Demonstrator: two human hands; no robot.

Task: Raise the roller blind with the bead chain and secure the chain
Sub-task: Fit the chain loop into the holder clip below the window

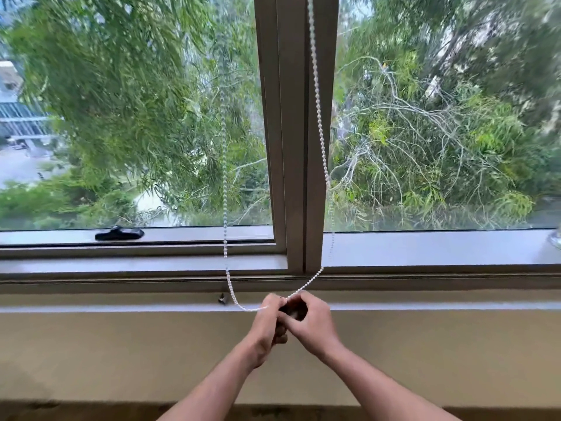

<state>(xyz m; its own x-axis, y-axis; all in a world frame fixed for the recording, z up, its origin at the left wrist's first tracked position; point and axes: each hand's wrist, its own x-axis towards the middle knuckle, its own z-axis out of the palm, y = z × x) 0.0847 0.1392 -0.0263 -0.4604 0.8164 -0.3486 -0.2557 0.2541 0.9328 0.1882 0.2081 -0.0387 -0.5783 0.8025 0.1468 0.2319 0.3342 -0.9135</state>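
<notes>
A white bead chain (319, 117) hangs down along the brown centre post of the window in two strands. The left strand (225, 208) drops in front of the left pane. Both strands meet at the bottom of the loop, just below the sill. My left hand (268, 322) and my right hand (311, 322) are pressed together there, each pinching the chain's lowest part. A small dark metal clip (223, 298) sits on the sill's front face, just left of my hands. The roller blind itself is out of view above the frame.
A black window handle (119, 233) lies on the lower frame of the left pane. The grey sill (425, 249) runs across the whole width, with a beige wall (121, 354) below it. Trees fill the view outside both panes.
</notes>
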